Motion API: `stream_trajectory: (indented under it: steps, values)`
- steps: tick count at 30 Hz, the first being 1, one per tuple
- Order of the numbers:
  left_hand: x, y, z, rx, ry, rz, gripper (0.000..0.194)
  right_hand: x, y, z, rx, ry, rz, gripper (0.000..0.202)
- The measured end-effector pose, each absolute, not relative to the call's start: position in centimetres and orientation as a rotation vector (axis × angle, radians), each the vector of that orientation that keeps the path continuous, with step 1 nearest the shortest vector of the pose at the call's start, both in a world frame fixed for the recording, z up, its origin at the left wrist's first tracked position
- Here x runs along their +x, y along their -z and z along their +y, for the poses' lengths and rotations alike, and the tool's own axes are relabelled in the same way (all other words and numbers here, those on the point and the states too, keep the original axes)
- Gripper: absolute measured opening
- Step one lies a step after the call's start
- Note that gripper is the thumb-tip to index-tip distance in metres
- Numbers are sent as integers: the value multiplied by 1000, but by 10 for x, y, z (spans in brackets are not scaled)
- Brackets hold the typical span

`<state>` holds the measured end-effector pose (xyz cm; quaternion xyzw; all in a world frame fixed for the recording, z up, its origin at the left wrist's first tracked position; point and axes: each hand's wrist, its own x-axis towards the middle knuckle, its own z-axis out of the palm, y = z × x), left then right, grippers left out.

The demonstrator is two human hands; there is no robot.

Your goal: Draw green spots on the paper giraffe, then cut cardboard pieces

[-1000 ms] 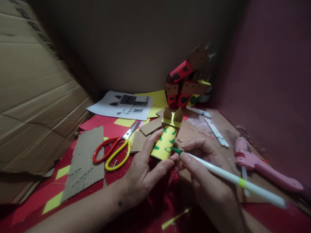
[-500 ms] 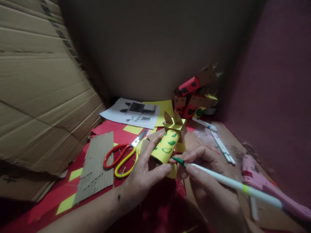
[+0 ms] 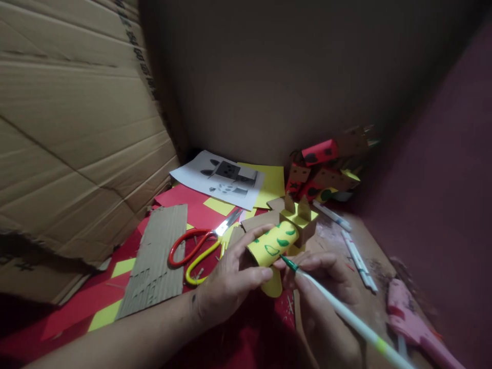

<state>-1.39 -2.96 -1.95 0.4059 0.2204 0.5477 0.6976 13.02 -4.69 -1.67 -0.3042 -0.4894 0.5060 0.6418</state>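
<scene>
A yellow paper animal figure (image 3: 274, 243) with green leaf-like spots lies tilted in my left hand (image 3: 234, 277), its tube body between thumb and fingers. Its boxy cardboard head (image 3: 302, 218) has two upright pointed ears. One spot near the tube's lower end is a green outline with a yellow middle. My right hand (image 3: 326, 292) grips a white felt-tip marker (image 3: 346, 312) with a green tip end. That tip touches or nearly touches the tube's lower side; I cannot tell which.
Red-and-yellow-handled scissors (image 3: 209, 246) lie left of my left hand, by a corrugated cardboard piece (image 3: 157, 256). Behind are a printed sheet (image 3: 226, 177) and several red figures (image 3: 319, 169). More markers (image 3: 357, 259) and a pink glue gun (image 3: 417, 318) lie right. A cardboard sheet (image 3: 77, 128) stands left.
The view has shifted, so most things sit lower and farther right. The figure is turned a little more sideways in my left hand. The marker now slants more steeply, its tip still by the tube.
</scene>
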Motion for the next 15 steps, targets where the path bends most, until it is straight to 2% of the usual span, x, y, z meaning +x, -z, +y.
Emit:
stream_trajectory:
  steps: [9, 15]
  values:
    - [-16, 18, -33, 824, -1186, 426, 60, 115, 15, -60, -709, -944, -1103, 15]
    - [-13, 19, -35, 811, -1142, 359, 57, 120, 22, -57, -738, -936, -1120, 19]
